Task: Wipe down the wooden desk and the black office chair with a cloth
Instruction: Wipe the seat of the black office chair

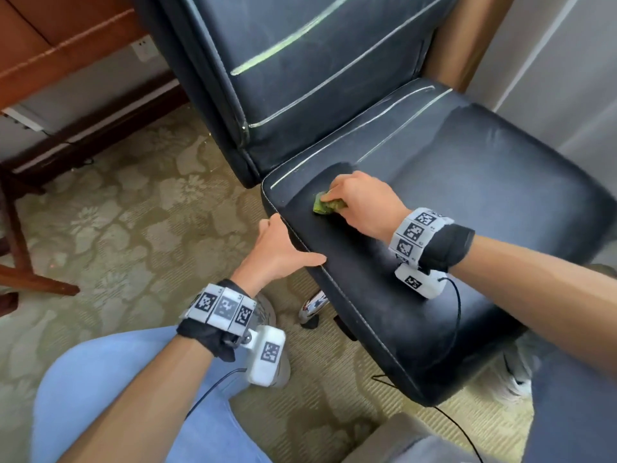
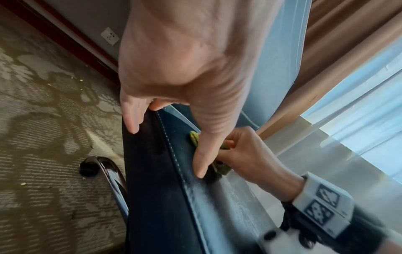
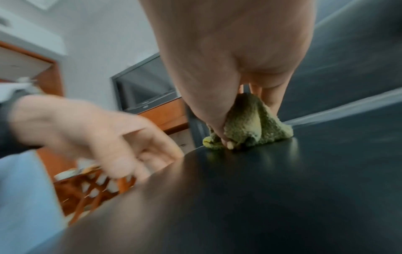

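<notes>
The black office chair (image 1: 450,202) fills the middle and right of the head view, its seat (image 3: 282,189) towards me. My right hand (image 1: 357,198) grips a bunched green cloth (image 1: 325,206) and presses it on the seat near the left rear corner; the cloth (image 3: 250,127) shows between thumb and fingers in the right wrist view. My left hand (image 1: 280,248) grips the seat's left edge (image 2: 147,154), thumb on top, fingers down the side. The wooden desk (image 1: 50,48) is at the upper left.
Patterned carpet (image 1: 117,212) lies left of the chair. A chrome chair leg (image 2: 110,173) sticks out under the seat. A wall socket (image 1: 143,50) sits below the desk, beige curtains (image 2: 339,51) hang behind the chair, and a dark screen (image 3: 143,86) stands on wooden furniture.
</notes>
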Available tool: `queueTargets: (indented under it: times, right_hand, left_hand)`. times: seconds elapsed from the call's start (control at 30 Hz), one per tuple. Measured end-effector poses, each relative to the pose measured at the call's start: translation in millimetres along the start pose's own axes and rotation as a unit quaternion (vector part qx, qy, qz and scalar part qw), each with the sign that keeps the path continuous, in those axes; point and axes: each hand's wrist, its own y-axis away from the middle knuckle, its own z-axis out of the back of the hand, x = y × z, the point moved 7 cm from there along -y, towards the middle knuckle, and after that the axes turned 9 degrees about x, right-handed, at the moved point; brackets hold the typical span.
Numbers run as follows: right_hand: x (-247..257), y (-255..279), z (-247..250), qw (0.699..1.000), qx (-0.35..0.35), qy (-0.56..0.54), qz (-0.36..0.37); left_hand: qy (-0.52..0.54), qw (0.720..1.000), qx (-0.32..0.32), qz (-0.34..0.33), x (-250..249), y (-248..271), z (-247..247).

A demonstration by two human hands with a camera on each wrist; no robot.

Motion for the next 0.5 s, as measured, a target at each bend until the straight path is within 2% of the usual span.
queueTargets:
  times: [0.17,0.27,0.37,0.5]
  right_hand:
    - [-110,5,44,0.977,-0.069,0.02,-0.201]
    - [-132,9,51,0.969,-0.058,-0.048,-0.236]
    - [-98,12,41,0.984,-0.024,-0.05,-0.167]
    - [-25,18,-12,0.999,0.031,0.002,0.028]
  left_hand:
    - [-0.012,0.999,0.012,0.03,-4,2,-16]
    - [-0.032,0.999,0.014,0.03,-5,-3,-18]
    - [-0.06,0.998,0.005,0.036,-6,-9,-16]
    - [-0.078,0.996,-0.006,0.052,-6,-17,-8]
